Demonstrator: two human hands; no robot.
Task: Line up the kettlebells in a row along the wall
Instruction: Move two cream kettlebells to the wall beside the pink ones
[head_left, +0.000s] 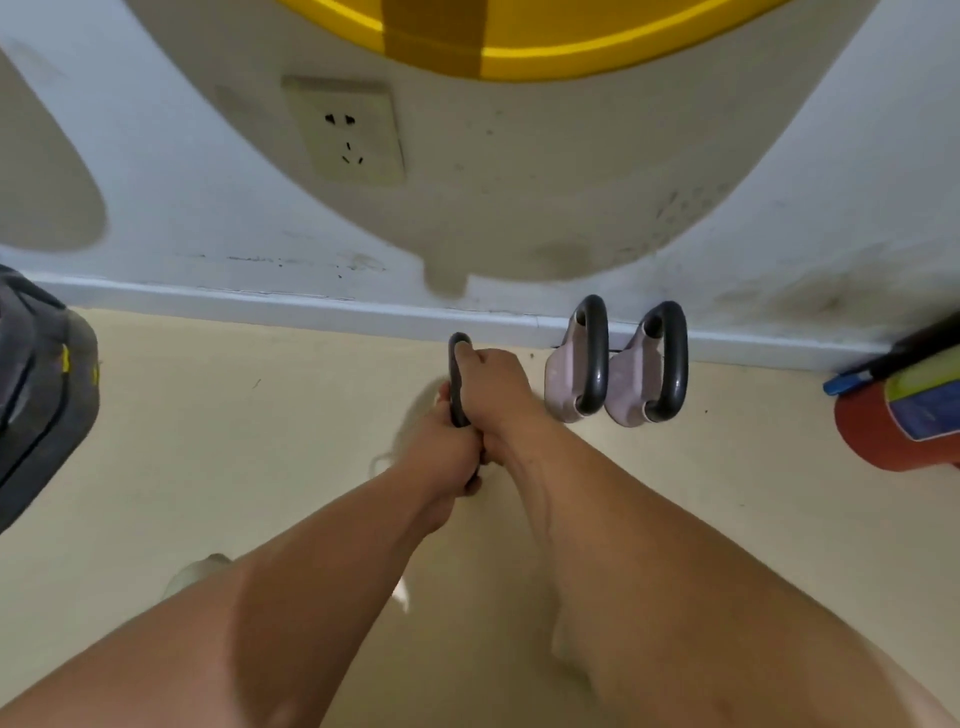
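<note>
Two pale pink kettlebells with black handles stand side by side against the white baseboard, one on the left and one on the right. A third kettlebell's black handle shows just left of them. My left hand and my right hand are both shut on that handle. Its body is hidden beneath my hands and forearms, so I cannot tell if it rests on the floor.
The wall carries a socket plate. A red fire extinguisher lies by the wall at the right. A dark bag sits at the left edge. Beige floor lies left of my hands.
</note>
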